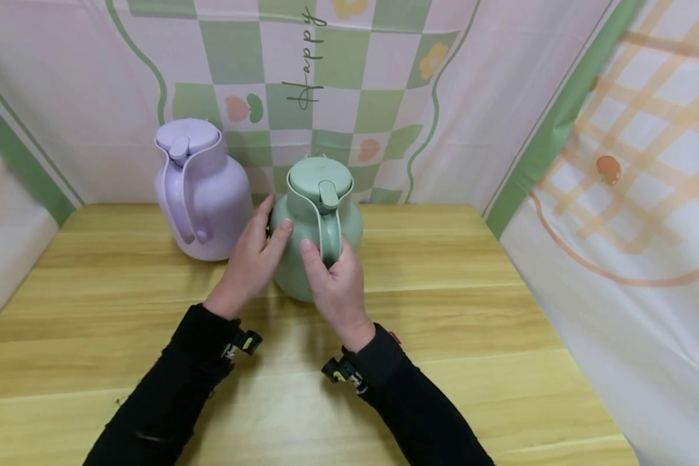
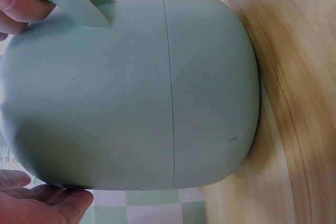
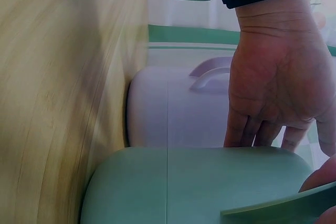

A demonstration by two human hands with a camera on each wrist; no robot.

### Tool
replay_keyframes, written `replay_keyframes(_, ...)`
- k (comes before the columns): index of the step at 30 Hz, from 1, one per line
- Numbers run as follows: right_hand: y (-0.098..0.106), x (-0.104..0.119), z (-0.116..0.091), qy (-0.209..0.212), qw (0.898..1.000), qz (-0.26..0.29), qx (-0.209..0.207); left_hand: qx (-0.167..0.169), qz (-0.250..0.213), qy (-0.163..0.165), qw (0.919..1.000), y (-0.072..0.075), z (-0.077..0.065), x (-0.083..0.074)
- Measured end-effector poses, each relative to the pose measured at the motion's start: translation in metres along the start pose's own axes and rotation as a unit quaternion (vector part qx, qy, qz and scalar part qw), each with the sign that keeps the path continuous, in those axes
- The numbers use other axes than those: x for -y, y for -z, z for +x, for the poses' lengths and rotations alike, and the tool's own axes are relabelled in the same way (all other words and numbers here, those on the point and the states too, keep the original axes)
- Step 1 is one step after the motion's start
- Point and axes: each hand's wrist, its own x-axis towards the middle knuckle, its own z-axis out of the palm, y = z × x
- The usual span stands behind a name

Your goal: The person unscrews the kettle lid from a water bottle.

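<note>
A pale green thermos jug (image 1: pixel 303 223) stands upright on the wooden table, its round lid and spout lever on top and its handle facing me. My right hand (image 1: pixel 338 291) grips that handle, the thumb along its left side. Against the jug's left side lies my left hand (image 1: pixel 250 259), its fingers fairly straight; in the right wrist view the left palm (image 3: pixel 278 77) shows, with the fingertips behind the green body. The left wrist view shows the green body (image 2: pixel 131 93) up close, with a seam round it. Left of my left hand stands a lavender jug (image 1: pixel 221 200) of the same shape.
The wood-grain table (image 1: pixel 443 291) ends at a patterned cloth (image 1: pixel 227 52) hanging behind the jugs. More cloth (image 1: pixel 611 259) hangs along the right side. The lavender jug is close to my left hand. Each wrist carries a small black camera mount (image 1: pixel 349 372).
</note>
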Motion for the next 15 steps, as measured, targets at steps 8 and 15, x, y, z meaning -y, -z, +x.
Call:
replay_keyframes(8, 0.0, 0.001, 0.0, 0.002, 1.0, -0.002, -0.004, 0.001, -0.01, 0.001, 1.0, 0.004, 0.003, -0.002)
replay_keyframes(15, 0.0, 0.001, 0.0, 0.007, 1.0, -0.007, -0.005, -0.006, -0.025, -0.039, 0.9989, 0.014, 0.013, -0.011)
